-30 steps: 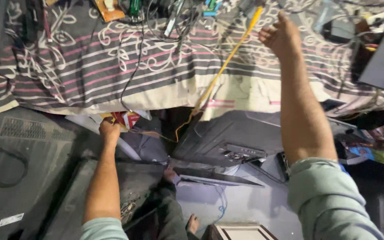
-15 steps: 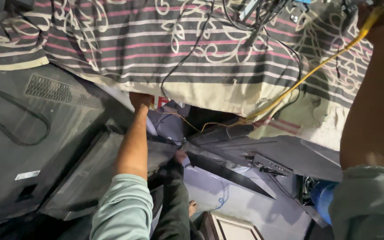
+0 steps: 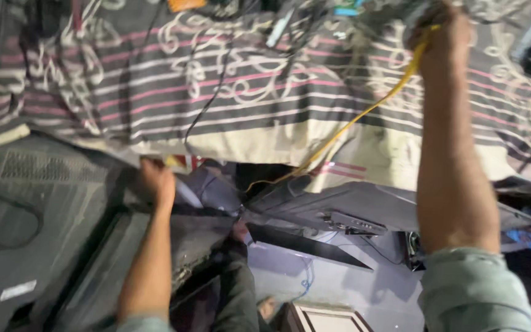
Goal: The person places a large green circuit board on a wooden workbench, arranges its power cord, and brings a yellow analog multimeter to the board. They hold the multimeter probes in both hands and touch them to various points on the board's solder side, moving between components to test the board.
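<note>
Two hands work here: the right hand (image 3: 444, 34) grasps a yellow cable (image 3: 364, 114) over the striped cloth (image 3: 247, 92); the left hand (image 3: 155, 181) clenches at the cloth edge. One white label (image 3: 18, 290) sits on a dark ribbed panel (image 3: 26, 203).

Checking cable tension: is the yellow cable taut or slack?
Taut: the yellow cable runs nearly straight from the right hand down across the striped cloth.

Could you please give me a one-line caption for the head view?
Right hand grips a yellow cable over a striped cloth; left hand holds the cloth's lower edge.
</note>
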